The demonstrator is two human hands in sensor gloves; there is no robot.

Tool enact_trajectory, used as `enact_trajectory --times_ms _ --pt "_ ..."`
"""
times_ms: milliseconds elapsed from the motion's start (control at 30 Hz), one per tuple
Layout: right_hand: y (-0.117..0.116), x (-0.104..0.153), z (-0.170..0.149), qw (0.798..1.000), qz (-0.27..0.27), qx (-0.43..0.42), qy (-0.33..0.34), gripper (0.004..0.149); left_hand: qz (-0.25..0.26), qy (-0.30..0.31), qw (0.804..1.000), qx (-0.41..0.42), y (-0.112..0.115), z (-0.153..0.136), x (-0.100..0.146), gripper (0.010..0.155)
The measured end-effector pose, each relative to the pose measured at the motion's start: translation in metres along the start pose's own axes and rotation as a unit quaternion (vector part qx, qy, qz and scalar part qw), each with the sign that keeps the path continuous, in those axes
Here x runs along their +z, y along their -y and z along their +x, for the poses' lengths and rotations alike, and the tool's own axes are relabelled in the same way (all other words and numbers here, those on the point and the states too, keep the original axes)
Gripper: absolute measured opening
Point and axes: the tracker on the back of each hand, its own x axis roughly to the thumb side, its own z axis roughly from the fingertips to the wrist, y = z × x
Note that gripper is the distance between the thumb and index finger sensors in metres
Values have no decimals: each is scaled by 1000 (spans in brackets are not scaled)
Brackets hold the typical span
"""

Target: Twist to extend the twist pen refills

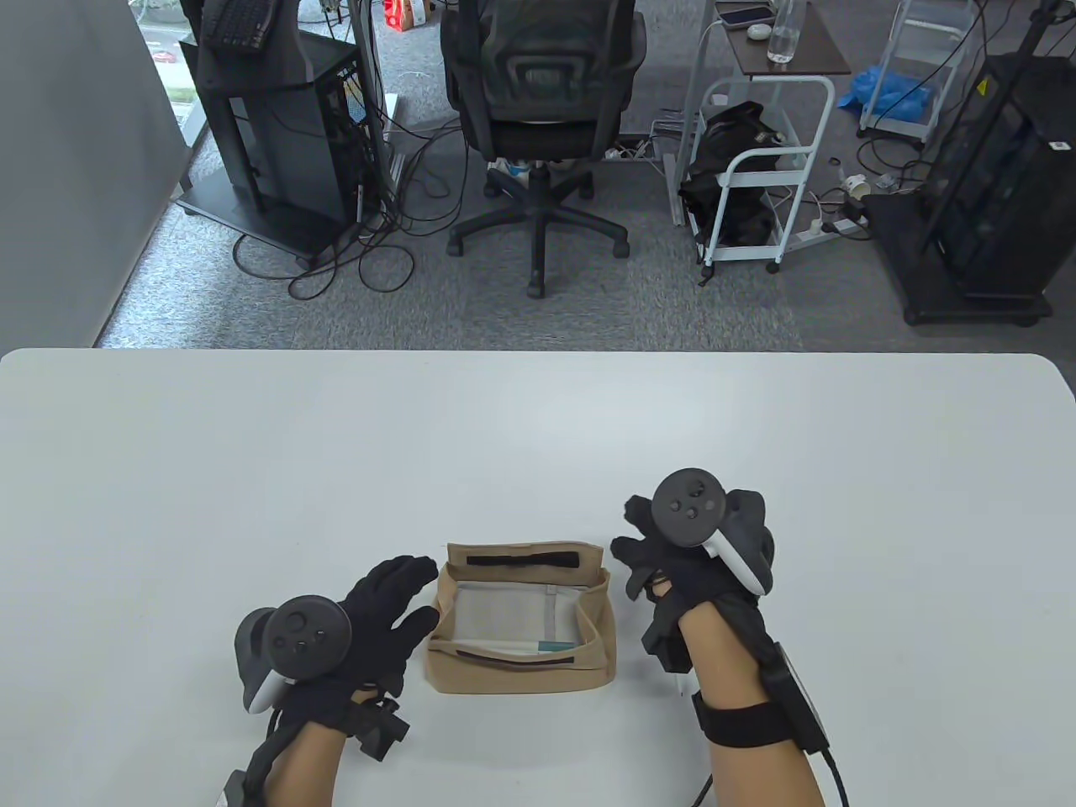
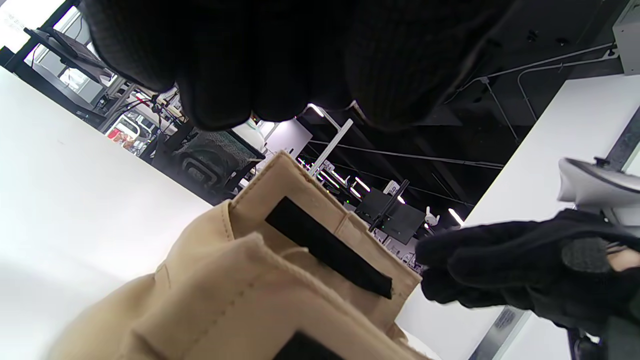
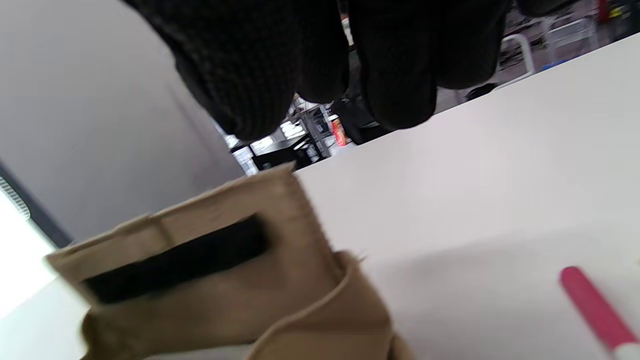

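A tan fabric pouch point(image 1: 521, 672) lies open on the white table, with black hook strips on its flap and front wall. A white and teal pen point(image 1: 538, 646) lies inside it along the front wall. My left hand point(image 1: 412, 593) rests at the pouch's left edge, fingers stretched out, holding nothing. My right hand point(image 1: 639, 546) hovers just right of the pouch with spread fingers, empty. A pink pen point(image 3: 592, 307) lies on the table beneath my right hand in the right wrist view. The pouch also shows in the left wrist view point(image 2: 240, 290) and the right wrist view point(image 3: 225, 280).
The white table point(image 1: 538, 437) stretches far beyond the pouch on all sides. An office chair point(image 1: 538, 101), carts and cables stand on the floor past the table's far edge.
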Motion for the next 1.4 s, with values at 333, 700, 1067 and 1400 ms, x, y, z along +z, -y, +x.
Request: enact_trajectory --times_ms 333,700,1067,1400 --pt "-42 -10 14 995 -28 80 52 49 -41 53 996 -52 11 44 -28 50" --pt "-42 -10 13 995 -23 77 50 45 -164 48 968 -185 73 76 -83 42" --pt "-43 -14 4 996 -45 77 14 45 -310 -19 916 -256 125 54 -70 66" --pt "-45 -14 5 995 -48 86 20 45 -295 -27 904 -310 138 53 -70 54"
